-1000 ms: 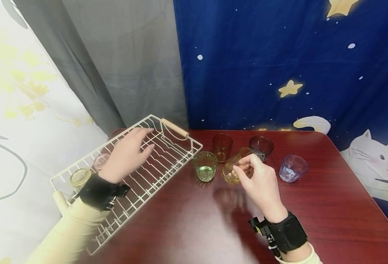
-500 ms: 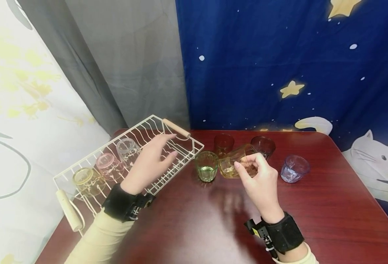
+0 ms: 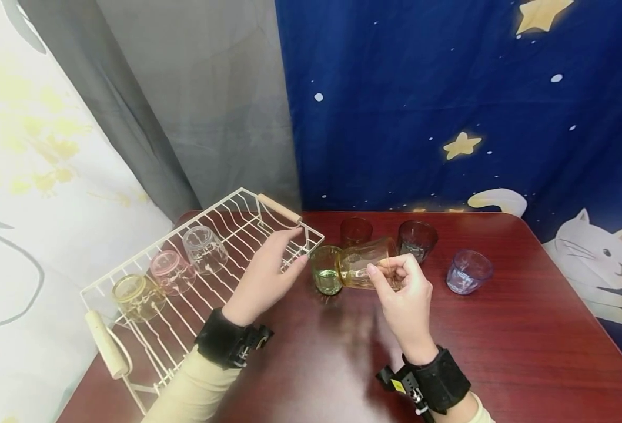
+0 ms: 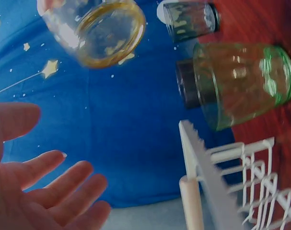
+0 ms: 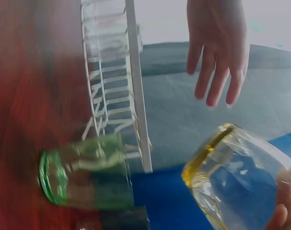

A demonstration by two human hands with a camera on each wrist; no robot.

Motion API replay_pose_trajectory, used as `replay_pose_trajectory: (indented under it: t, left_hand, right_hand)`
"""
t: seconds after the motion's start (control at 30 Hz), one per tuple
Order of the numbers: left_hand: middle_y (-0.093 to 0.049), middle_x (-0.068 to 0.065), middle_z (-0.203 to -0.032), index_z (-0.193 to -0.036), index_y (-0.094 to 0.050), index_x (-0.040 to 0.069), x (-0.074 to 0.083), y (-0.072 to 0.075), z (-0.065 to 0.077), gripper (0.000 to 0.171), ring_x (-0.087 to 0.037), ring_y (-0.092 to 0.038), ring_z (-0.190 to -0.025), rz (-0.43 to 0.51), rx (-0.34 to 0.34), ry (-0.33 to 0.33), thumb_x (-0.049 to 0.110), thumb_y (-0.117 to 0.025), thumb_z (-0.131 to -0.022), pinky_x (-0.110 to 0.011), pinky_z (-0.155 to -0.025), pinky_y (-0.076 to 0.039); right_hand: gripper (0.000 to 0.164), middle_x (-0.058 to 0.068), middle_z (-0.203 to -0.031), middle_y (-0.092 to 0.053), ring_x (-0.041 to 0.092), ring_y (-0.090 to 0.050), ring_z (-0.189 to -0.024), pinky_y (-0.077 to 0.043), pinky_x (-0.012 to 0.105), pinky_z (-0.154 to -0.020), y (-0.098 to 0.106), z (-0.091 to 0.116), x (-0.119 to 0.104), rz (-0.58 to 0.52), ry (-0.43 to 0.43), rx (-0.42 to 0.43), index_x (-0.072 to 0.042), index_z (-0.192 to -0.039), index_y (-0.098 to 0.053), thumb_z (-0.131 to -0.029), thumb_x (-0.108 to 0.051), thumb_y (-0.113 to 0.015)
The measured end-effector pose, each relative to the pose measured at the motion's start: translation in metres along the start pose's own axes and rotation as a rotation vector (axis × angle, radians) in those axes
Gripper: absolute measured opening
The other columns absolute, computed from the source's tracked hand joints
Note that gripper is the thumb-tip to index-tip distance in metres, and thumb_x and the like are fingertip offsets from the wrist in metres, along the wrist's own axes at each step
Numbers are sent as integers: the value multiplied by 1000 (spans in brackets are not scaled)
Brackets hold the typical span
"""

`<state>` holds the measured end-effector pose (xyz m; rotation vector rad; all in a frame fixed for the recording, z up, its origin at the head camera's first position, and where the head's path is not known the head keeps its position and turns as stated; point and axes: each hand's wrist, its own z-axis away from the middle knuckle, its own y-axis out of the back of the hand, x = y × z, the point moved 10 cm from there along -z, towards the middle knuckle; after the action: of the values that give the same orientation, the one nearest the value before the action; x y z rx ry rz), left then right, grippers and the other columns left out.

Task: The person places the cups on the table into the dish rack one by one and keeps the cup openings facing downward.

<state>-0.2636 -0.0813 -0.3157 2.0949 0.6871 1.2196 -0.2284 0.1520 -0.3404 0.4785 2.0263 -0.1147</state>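
My right hand [image 3: 403,302] pinches a yellow glass [image 3: 365,264] near its rim, between thumb and fingers. The glass is tipped on its side above the table, its base towards the left. My left hand [image 3: 264,275] is over the right side of a white wire rack [image 3: 241,189], fingers extended towards the yellow glass and holding nothing. In the left wrist view a gap separates that hand from the yellow glass [image 4: 111,36]. A green glass [image 3: 325,273] stands upright on the table, partly behind the yellow one.
Upside down in the rack are a yellow glass [image 3: 139,296], a pink glass [image 3: 172,272] and a clear glass [image 3: 205,249]. A brown glass [image 3: 355,229], a dark glass [image 3: 418,238] and a bluish-purple glass [image 3: 468,272] stand on the table [image 3: 522,329]. Curtains hang behind.
My left hand has moved right across the rack, uncovering the glasses there. My right hand has shifted slightly left and tipped the yellow glass from leaning to nearly horizontal.
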Motion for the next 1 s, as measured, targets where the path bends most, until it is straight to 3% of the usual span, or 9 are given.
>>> replay_pose_trajectory:
  t: [0.1, 0.2, 0.37, 0.5, 0.8, 1.0]
  left_hand:
    - [-57, -8, -140, -142, -50, 10, 0, -7, 1, 50, -21, -51, -133, 46, 14, -1, 25, -61, -96, -41, -113, -41]
    - [-57, -7, -139, -141, -52, 11, 4, -17, 1, 49, -21, -53, -131, 85, 8, -11, 27, -61, -96, -41, -112, -42]
    - [-57, -6, -139, -141, -52, 13, 7, -32, -1, 50, -20, -54, -130, 134, -30, 0, 30, -62, -96, -40, -111, -42]
    - [-56, -5, -141, -143, -49, 15, 6, -42, -2, 52, -20, -53, -131, 164, -59, 27, 33, -61, -96, -41, -112, -42]
    - [-52, -9, -146, -145, -46, 11, 4, -60, -1, 53, -24, -46, -138, 262, -117, 73, 33, -57, -98, -45, -116, -36]
    - [-55, -17, -139, -149, -36, 9, 9, -71, 1, 59, -30, -61, -121, 437, -166, 87, 26, -59, -98, -45, -106, -48]
  right_hand:
    - [16, -15, -76, -67, -3, -63, -69, -51, 11, -62, -3, 3, 4, -143, -48, 8, 7, -93, -59, -85, 0, -72]
    - [14, -13, -75, -66, -2, -63, -69, -51, 12, -63, -6, 5, 7, -268, -66, 17, 9, -92, -56, -85, 6, -68]
    - [16, -10, -74, -66, -1, -63, -69, -51, 12, -63, -9, 8, 10, -399, -76, 50, -5, -89, -58, -85, 9, -66]
    - [23, -10, -75, -65, -1, -61, -69, -51, 12, -64, -11, 11, 11, -452, -92, 65, -13, -89, -58, -86, 9, -65]
    - [24, -8, -74, -67, 2, -65, -69, -54, 14, -65, -15, 15, 13, -554, -116, 89, -12, -88, -57, -87, 11, -62]
    - [22, -7, -75, -67, 2, -65, -69, -56, 15, -66, -17, 15, 13, -596, -118, 93, -11, -89, -56, -87, 10, -62]
